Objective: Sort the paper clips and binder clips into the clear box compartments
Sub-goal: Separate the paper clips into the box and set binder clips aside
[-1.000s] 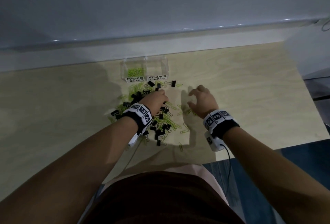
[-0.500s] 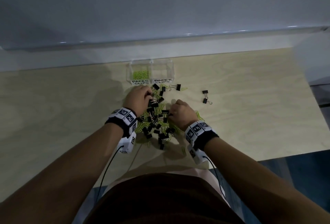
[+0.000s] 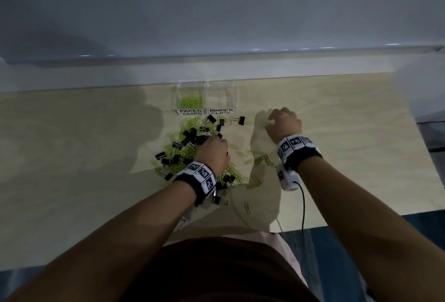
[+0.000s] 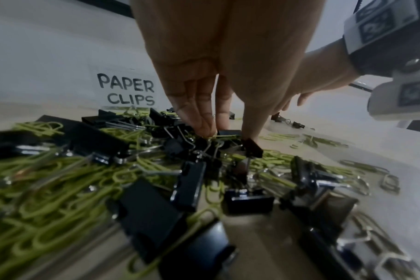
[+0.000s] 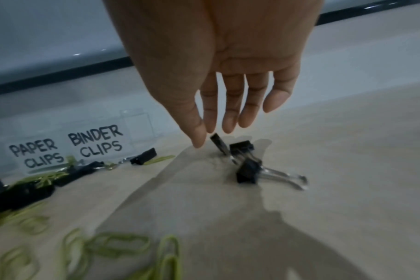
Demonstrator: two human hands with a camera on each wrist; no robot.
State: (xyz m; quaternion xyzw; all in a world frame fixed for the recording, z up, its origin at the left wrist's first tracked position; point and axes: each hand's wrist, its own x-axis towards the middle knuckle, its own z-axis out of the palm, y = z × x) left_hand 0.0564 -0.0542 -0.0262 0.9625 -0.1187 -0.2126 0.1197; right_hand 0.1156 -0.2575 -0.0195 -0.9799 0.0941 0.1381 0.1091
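A clear box (image 3: 204, 109) stands at the back of the table. Its left compartment, labelled PAPER CLIPS (image 3: 190, 111), holds green paper clips; the one labelled BINDER CLIPS (image 3: 221, 111) looks bare. In front lies a mixed pile (image 3: 190, 147) of green paper clips and black binder clips. My left hand (image 4: 228, 131) reaches down into the pile, fingertips and thumb pinching a black binder clip (image 4: 229, 132). My right hand (image 5: 213, 136) hovers with straight fingers over a few loose binder clips (image 5: 246, 170) right of the pile and holds nothing.
Stray green paper clips (image 3: 262, 158) lie between the pile and my right wrist, one more (image 3: 247, 206) nearer me. A single binder clip (image 3: 238, 120) sits just in front of the box. A wall runs behind the box; the table's front edge (image 3: 361, 220) is close.
My right hand has left the pile and swung out to the right over the loose binder clips. My left hand has moved back from the pile's far end to its middle.
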